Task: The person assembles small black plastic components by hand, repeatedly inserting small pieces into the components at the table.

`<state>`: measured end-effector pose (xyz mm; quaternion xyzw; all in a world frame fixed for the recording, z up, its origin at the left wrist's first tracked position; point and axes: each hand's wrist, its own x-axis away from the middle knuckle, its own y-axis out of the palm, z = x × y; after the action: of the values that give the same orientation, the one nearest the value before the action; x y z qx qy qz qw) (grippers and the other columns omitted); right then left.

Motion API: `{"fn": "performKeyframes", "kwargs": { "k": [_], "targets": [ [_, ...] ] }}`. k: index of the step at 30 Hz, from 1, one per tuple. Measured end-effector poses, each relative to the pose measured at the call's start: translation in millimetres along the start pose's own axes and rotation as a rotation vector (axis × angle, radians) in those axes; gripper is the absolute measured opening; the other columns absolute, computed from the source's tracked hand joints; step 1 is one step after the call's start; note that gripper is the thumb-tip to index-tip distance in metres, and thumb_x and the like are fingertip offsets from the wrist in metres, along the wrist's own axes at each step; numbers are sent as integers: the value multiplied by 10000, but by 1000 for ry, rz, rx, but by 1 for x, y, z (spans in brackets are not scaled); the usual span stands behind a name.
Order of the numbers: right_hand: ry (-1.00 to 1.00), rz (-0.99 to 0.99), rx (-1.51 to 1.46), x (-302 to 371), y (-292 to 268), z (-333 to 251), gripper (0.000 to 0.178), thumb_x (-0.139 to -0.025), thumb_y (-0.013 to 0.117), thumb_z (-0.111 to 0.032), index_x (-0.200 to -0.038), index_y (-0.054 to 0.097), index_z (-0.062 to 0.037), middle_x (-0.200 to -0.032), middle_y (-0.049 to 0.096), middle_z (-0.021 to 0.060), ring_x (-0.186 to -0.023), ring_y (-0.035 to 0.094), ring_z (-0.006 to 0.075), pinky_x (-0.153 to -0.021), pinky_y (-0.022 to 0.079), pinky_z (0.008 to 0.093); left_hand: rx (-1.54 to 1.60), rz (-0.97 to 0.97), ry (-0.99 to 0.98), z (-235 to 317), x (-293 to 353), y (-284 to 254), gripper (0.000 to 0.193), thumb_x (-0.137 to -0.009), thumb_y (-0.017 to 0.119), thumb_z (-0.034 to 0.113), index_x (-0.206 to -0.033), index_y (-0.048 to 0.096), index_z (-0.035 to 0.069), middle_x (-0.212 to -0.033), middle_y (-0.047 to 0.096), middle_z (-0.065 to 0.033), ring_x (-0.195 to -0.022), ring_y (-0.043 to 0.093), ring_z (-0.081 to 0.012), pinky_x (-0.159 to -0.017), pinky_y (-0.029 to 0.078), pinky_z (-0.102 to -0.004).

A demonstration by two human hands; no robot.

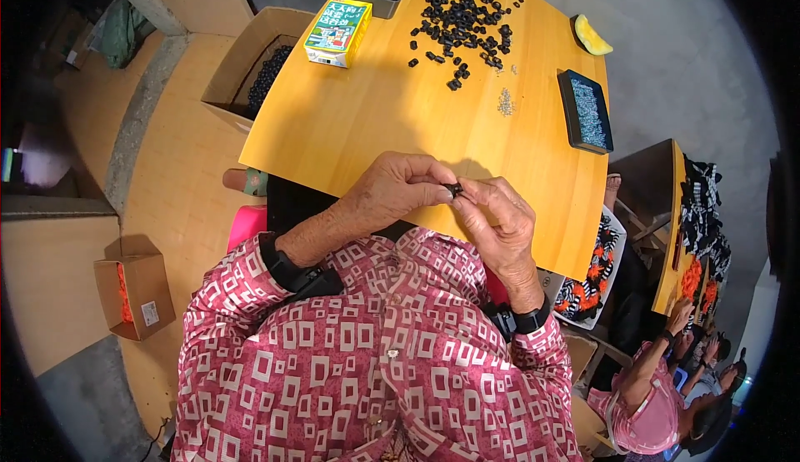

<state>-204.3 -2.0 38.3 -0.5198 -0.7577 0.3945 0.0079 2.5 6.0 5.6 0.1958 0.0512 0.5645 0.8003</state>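
**A:** What are you holding, and where?

**B:** Your left hand [392,191] and right hand [500,220] meet just below the centre of the frame, over the near edge of the yellow desk [367,120]. Both are pinched shut on one small black ring [455,189], held between the fingertips.

**A:** How should it handle?

**B:** Judging by its size, it is very light, probably firm rubber or plastic. It looks easy to drop, so hold it by its outer rim with thumb and forefinger.

**A:** What packages sit around you?

**B:** At the upper middle of the frame lies a loose pile of black rings [467,20]. To its left stands a small carton [337,31], green and yellow with a printed label. At the right edge of the desk is a black tray [585,112] of pale bluish bits. An open cardboard box [254,66] of dark pieces sits at the upper left, off the desk. Another cardboard box [135,285], with a white sticker, rests on the floor at lower left.
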Motion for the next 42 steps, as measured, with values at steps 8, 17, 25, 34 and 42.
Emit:
{"fn": "performKeyframes", "kwargs": {
  "k": [8, 17, 25, 34, 42],
  "targets": [
    [-18, 8, 44, -2, -10, -7, 178, -814, 742, 3, -990, 721, 11, -849, 687, 128, -753, 652, 267, -691, 519, 350, -8, -24, 70, 5, 1, 6, 175, -908, 702, 46, -1060, 660, -31, -962, 703, -54, -920, 644, -83, -839, 526, -227],
    [-104, -1, 120, -6, -17, -12, 170, -782, 764, 10, -946, 717, 6, -841, 679, 126, -745, 641, 277, -667, 497, 363, -57, -51, 110, 8, 4, 8, 142, -934, 670, 77, -1044, 651, -11, -902, 683, -19, -827, 599, -42, -733, 488, -203],
    [-247, -15, 246, -10, -24, -19, 206, -753, 785, 8, -942, 702, 7, -840, 661, 110, -737, 631, 267, -659, 483, 366, -23, -99, 84, 7, 7, 9, 193, -938, 675, 61, -1120, 641, 10, -859, 595, 59, -771, 488, -4, -688, 420, -175],
    [-315, -31, 302, -12, -26, -23, 221, -736, 795, 4, -937, 704, 13, -848, 659, 111, -743, 631, 262, -665, 483, 365, 50, -127, 60, 10, 6, 12, 194, -928, 679, 43, -1115, 642, 9, -869, 596, 54, -780, 491, -3, -684, 407, -174],
    [-129, 62, 138, -7, -24, -26, 161, -745, 764, 16, -889, 694, 4, -806, 669, 108, -699, 633, 247, -621, 486, 343, 114, -111, 99, 6, 4, 11, 187, -920, 677, 29, -1105, 659, 11, -905, 639, 38, -805, 530, -2, -709, 429, -171]
  ]
}}
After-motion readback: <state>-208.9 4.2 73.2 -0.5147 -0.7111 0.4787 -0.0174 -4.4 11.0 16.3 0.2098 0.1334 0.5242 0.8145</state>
